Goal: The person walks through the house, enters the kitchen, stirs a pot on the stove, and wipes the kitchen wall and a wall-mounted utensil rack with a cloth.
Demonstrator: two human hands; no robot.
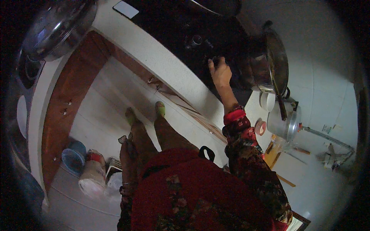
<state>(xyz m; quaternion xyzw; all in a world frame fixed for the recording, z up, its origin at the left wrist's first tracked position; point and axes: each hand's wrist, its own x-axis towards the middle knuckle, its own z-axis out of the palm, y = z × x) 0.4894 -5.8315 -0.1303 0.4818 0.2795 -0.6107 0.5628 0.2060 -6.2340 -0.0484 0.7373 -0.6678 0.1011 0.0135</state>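
Note:
My right hand [222,73] reaches over a black gas cooktop [162,26], its fingers around a dark control knob [215,60]. Another round knob [197,39] sits farther left on the cooktop. Just to the right of my hand stands a large metal pan [257,66], with a long-handled utensil [279,95] leaning over its rim. My left hand [128,150] hangs low beside my leg, in shadow. A small pale patterned thing [122,139] shows at its fingers; whether it is held cannot be made out.
A phone [126,9] lies at the cooktop's left edge. On the right counter are a white bowl [267,101], a roll of tape [260,128] and a metal pressure cooker [284,118]. A blue bucket [74,156] and a sack [92,173] stand on the floor by brown cabinets [66,89].

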